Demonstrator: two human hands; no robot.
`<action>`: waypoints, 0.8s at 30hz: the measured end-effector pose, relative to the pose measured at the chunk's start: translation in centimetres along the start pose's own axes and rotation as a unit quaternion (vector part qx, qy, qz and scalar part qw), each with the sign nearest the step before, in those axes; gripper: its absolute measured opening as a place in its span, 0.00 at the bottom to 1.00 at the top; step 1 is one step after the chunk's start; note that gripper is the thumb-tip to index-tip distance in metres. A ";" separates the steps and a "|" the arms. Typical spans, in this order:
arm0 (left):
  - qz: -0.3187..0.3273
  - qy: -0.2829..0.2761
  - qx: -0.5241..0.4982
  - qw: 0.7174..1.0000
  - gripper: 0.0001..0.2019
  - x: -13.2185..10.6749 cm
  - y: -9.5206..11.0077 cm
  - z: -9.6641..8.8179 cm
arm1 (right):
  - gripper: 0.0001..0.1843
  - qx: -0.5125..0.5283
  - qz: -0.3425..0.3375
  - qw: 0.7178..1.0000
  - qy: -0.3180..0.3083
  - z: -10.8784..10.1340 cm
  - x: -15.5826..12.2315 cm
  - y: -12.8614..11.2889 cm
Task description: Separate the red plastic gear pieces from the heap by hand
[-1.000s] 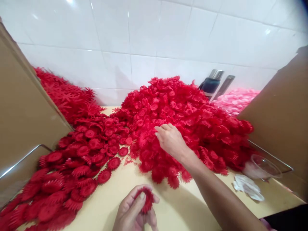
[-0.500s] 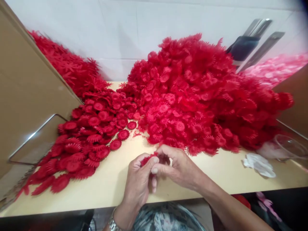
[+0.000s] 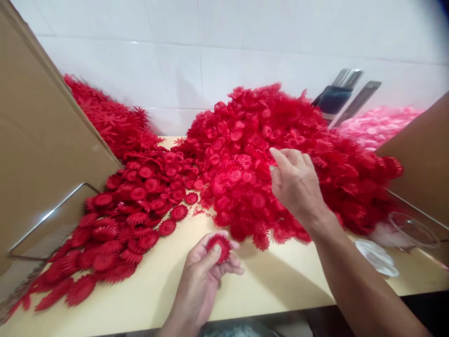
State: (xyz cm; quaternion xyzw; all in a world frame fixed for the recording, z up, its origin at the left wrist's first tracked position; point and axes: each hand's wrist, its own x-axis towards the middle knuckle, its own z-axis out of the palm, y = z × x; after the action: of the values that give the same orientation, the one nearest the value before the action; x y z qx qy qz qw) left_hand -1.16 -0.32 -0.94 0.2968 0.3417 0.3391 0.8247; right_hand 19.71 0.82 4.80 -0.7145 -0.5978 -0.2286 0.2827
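My left hand (image 3: 206,271) is closed on a round red fringed flower piece (image 3: 218,249), the thumb pressed on its face and the fingers beneath it. Over the front of a large heap of red fringed flower pieces (image 3: 242,173) is my right hand (image 3: 298,180). Its thumb and index finger are slightly apart, with nothing visible between them; the other fingers are curled. To the left lies a second pile of darker, cup-shaped red flower pieces (image 3: 136,217), several of them stacked in rows.
Cardboard panels stand at the left (image 3: 49,103) and right (image 3: 421,150). Red star-shaped petals (image 3: 108,121) and pink petals (image 3: 379,124) lie at the back. Metal strips (image 3: 361,100) lean near the white wall. A crumpled white piece (image 3: 377,257) and a clear cup (image 3: 416,229) sit at the right.
My right hand has left my left hand and moved up and right over the heap. The left hand keeps the flower piece, now turned face up. The view has tilted upward.
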 end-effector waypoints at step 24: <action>0.036 -0.006 0.015 0.999 0.09 0.8 0.5 0.5 | 0.18 -0.041 -0.004 0.999 -0.008 0.5 1.0 0.2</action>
State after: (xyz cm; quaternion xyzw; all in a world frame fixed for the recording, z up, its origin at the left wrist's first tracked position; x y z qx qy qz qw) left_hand -0.50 0.48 -0.54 0.3234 0.3313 0.3612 0.8095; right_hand 20.06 1.85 5.10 -0.7252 -0.5926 -0.2485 0.2473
